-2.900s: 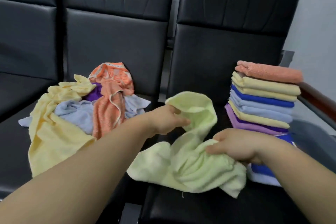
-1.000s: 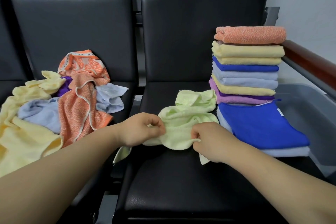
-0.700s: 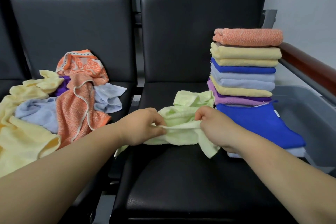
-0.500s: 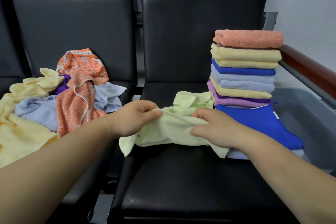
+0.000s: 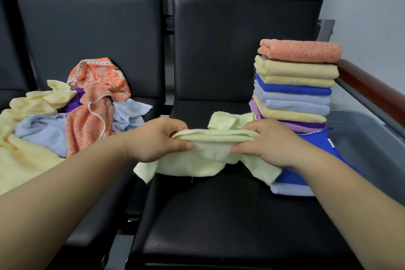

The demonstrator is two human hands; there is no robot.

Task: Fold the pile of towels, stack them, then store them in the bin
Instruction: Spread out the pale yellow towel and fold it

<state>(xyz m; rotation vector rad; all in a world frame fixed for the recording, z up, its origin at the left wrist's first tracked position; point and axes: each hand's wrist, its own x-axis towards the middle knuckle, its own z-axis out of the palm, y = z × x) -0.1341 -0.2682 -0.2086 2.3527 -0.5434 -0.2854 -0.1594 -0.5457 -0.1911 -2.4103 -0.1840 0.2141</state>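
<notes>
Two bare hands meet over a black chair seat (image 5: 219, 221): the left hand (image 5: 153, 141) and the right hand (image 5: 270, 141) each pinch one end of a pale green towel (image 5: 210, 156), thumbs underneath and fingers curled over its top edge, so it sags between them. Just beyond the right hand a stack of folded towels (image 5: 295, 85) stands on the same seat, and further right lies a grey bin (image 5: 368, 138). Left of the left hand, a pile of unfolded towels (image 5: 65, 114) covers the next seat.
</notes>
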